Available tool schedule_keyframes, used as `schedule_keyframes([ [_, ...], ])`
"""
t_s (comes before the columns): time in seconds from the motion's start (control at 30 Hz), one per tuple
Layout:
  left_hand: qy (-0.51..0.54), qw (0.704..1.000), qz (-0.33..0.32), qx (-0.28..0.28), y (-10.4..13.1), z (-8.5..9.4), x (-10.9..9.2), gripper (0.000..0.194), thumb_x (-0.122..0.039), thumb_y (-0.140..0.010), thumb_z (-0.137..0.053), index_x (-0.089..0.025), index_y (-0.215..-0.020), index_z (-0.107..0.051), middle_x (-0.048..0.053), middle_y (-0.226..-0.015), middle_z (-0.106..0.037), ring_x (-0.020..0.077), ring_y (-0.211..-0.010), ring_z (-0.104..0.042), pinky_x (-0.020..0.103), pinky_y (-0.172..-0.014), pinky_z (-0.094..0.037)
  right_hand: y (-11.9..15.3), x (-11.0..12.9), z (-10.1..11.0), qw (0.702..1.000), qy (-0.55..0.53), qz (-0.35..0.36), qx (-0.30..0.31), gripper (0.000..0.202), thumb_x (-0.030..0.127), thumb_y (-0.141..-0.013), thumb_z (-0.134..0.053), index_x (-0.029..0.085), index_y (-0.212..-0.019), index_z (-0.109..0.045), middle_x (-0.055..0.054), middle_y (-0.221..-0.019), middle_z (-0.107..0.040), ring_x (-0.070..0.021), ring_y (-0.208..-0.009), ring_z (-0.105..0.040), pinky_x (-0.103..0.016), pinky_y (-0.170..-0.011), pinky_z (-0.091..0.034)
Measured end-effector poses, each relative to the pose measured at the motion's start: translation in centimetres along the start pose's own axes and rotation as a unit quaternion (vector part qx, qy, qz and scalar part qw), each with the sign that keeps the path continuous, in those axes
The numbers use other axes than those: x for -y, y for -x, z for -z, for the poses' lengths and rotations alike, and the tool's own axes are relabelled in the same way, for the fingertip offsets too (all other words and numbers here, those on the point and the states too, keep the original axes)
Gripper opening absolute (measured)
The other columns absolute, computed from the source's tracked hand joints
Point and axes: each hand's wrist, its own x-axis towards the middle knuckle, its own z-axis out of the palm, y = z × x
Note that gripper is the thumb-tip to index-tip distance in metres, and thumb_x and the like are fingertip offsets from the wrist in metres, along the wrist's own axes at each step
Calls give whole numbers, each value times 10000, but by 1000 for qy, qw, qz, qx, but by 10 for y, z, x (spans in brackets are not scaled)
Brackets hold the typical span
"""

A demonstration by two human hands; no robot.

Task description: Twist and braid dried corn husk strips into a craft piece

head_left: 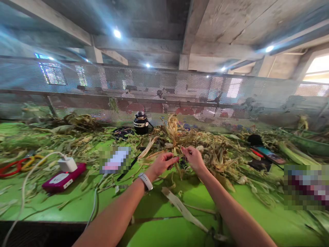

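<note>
I see a passable gap b/w the forearms [119,210], low over green tabletop [155,203], bar one loose husk strip [183,209]. Husk heap [217,152] blocks fwd; pink box [58,185] & phone [117,160] obstruct L.

Workshop: concrete beams [192,31], dry leaves [218,154] across green worktable [59,211]
</note>
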Motion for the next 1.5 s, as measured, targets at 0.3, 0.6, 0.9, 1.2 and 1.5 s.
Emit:
schedule_keyframes([
  [0.3,144,979,-14,-142,-4,-2,1,308,-433,-655,-696,-158,-751,-596,21,-719,-662,144,-697,-601,273,-722,-443,11,26,12,982,71,97,-147,263,418,-795,-483,180,-694,-529,-19,-666,-550,-136,-611,-481,-250,-610,-388],
  [0.6,187,966,-22,-175,-3,-8,-3,292,-360,-628,-734,-145,-805,-645,64,-837,-712,194,-822,-640,310,-777,-467,23,17,-24,980,-105,26,165,252,374,-748,-541,144,-813,-623,-22,-722,-623,-142,-655,-524,-261,-639,-413],
  [0.9,148,967,-2,-209,-5,-1,1,253,-363,-619,-728,-146,-743,-684,49,-749,-712,198,-798,-638,316,-800,-456,23,21,-14,937,-167,-27,306,360,500,-698,-615,155,-650,-525,48,-569,-432,-72,-525,-352,-211,-499,-273],
  [1.2,181,963,17,-200,-4,4,-1,225,-336,-640,-700,-165,-775,-642,29,-744,-663,161,-743,-605,268,-661,-457,25,31,-7,976,-66,30,204,255,411,-766,-543,166,-698,-555,11,-616,-505,-109,-559,-435,-233,-537,-351],
  [1.5,74,984,3,-161,0,2,-9,256,-388,-663,-667,-173,-786,-603,-43,-625,-518,94,-560,-427,223,-542,-338,17,19,-8,984,73,103,126,308,406,-846,-386,196,-644,-485,1,-609,-492,-141,-602,-447,-257,-596,-362],
])
